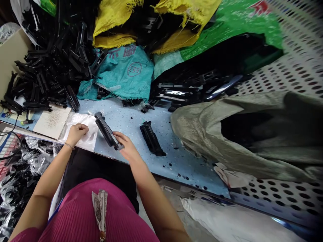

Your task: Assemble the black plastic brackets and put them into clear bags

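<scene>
My right hand (125,145) is closed round the near end of a long black plastic part (106,129), holding it tilted over the blue table (131,124). My left hand (76,132) pinches the top of a stack of clear plastic bags (83,126) lying on the table just left of that part. A second black plastic part (152,138) lies flat on the table to the right of my right hand, apart from it.
A big heap of black plastic parts (52,70) fills the back left. Teal (121,72), yellow (118,20) and green (227,30) woven sacks sit behind; a grey-green sack (227,134) lies open at right. A white card (51,121) lies at left. Bagged parts (17,174) are piled below.
</scene>
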The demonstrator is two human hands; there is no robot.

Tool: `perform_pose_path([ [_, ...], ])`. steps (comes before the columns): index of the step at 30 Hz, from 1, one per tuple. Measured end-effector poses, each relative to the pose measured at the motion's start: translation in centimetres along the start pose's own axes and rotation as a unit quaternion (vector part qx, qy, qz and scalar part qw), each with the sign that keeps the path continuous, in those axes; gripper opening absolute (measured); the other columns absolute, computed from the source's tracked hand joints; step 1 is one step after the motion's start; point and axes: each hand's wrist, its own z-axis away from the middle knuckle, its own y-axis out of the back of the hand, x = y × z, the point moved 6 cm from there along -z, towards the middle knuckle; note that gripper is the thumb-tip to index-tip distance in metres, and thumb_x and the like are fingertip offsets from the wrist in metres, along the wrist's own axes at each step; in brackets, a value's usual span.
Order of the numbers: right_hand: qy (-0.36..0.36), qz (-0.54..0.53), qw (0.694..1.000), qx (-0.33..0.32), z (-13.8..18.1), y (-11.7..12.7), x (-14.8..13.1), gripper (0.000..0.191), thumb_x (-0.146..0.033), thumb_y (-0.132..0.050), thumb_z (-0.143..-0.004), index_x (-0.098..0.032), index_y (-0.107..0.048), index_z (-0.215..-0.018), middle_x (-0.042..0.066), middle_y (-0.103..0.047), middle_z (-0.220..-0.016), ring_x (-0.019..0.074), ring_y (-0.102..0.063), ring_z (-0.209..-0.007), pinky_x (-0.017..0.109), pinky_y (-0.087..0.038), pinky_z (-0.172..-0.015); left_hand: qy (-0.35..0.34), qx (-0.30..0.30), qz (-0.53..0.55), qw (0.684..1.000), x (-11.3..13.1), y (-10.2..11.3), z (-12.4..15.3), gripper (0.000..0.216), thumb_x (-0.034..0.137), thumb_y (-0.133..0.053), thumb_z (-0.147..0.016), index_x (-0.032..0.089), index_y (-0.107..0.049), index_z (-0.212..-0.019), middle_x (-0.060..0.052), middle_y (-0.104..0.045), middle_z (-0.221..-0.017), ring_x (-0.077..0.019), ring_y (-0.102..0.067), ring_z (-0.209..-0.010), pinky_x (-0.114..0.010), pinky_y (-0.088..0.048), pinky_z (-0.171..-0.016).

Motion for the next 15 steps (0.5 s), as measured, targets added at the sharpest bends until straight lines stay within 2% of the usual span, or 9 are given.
perform_pose_path([
  [2, -0.056, -0.150, 0.986, -0.042, -0.8, -2.8, 0.7, 0.022, -0.039, -0.070, -0.078, -0.019, -0.066, -0.088, 0.004, -0.069, -0.082, 0.0181, -0.065, -0.072, 0.031, -0.055, -0.067, -0.020, 0.036, 0.010, 0.999, 0.3, 0.3, 0.5, 0.016, 0.032, -0.074, -0.069, 0.016, -0.072, -0.070, -0.007, -0.072, -0.092, -0.0157, -0.063, -0.074, -0.028, -0.050, -0.067],
  [5, -0.140, -0.261, 0.951, -0.091, -0.7, -5.0, 1.8, 0.013, -0.029, -0.069, -0.084, -0.016, -0.066, -0.086, 0.006, -0.071, -0.080, 0.0153, -0.066, -0.067, 0.025, -0.057, -0.058, -0.057, 0.078, -0.021, 0.995, 1.0, 1.1, 1.0, 0.018, 0.033, -0.077, -0.068, 0.017, -0.069, -0.069, -0.004, -0.067, -0.081, -0.0143, -0.060, -0.072, -0.027, -0.047, -0.066],
  [8, -0.200, -0.326, 0.913, -0.142, 0.4, -5.3, 2.9, 0.013, -0.022, -0.058, -0.094, -0.013, -0.067, -0.096, 0.006, -0.072, -0.080, 0.0105, -0.063, -0.060, 0.017, -0.054, -0.048, -0.036, 0.050, 0.021, 0.998, 0.7, 1.2, 0.8, 0.023, 0.036, -0.077, -0.068, 0.017, -0.066, -0.065, 0.000, -0.061, -0.068, -0.0113, -0.053, -0.059, -0.026, -0.043, -0.057],
  [11, -0.276, -0.389, 0.853, -0.212, 2.0, -5.6, 4.6, 0.020, -0.022, -0.049, -0.101, -0.011, -0.063, -0.109, 0.005, -0.072, -0.084, 0.0065, -0.060, -0.057, 0.012, -0.054, -0.047, -0.022, 0.034, 0.029, 0.999, 0.4, 1.3, 0.6, 0.024, 0.037, -0.072, -0.073, 0.017, -0.063, -0.063, 0.001, -0.059, -0.065, -0.0116, -0.053, -0.055, -0.026, -0.043, -0.055],
  [13, -0.318, -0.421, 0.819, -0.225, 2.7, -5.6, 5.8, 0.023, -0.023, -0.047, -0.102, -0.008, -0.061, -0.113, 0.006, -0.072, -0.084, 0.0052, -0.059, -0.057, 0.009, -0.054, -0.050, -0.041, 0.067, -0.034, 0.996, 0.6, 2.0, 0.8, 0.017, 0.032, -0.069, -0.076, 0.017, -0.064, -0.069, 0.000, -0.062, -0.067, -0.0137, -0.057, -0.058, -0.028, -0.047, -0.058],
  [15, -0.328, -0.447, 0.803, -0.216, 3.0, -5.5, 6.7, 0.025, -0.024, -0.048, -0.103, -0.006, -0.059, -0.117, 0.007, -0.071, -0.085, 0.0049, -0.060, -0.058, 0.008, -0.054, -0.051, -0.109, 0.104, -0.132, 0.980, 1.5, 2.6, 1.3, 0.006, 0.023, -0.065, -0.078, 0.017, -0.066, -0.076, -0.004, -0.067, -0.079, -0.0176, -0.063, -0.071, -0.032, -0.053, -0.069],
])
